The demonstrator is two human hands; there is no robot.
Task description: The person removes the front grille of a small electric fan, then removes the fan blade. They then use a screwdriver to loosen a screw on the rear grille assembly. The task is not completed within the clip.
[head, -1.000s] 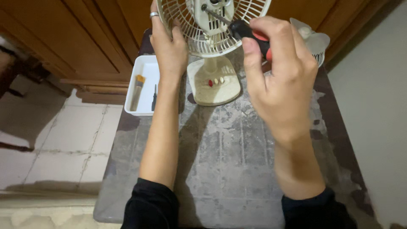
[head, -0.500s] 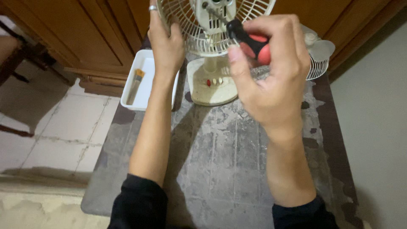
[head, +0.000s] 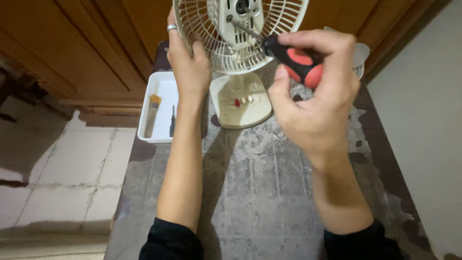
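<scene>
Red-handled screwdriver gripped in right hand bites the fan housing while left hand clasps the grille to steady it

The fan is cream plastic, its grille dulled and grimy, its base matt and stained. The screwdriver has a glossy red-and-black plastic handle and a bare metal shaft. Beneath the fan, the worktop is rough, worn and grey, its dark coating flaking. Left of the fan sits a smooth white plastic tray; behind it, the cabinet is satin brown wood.
</scene>
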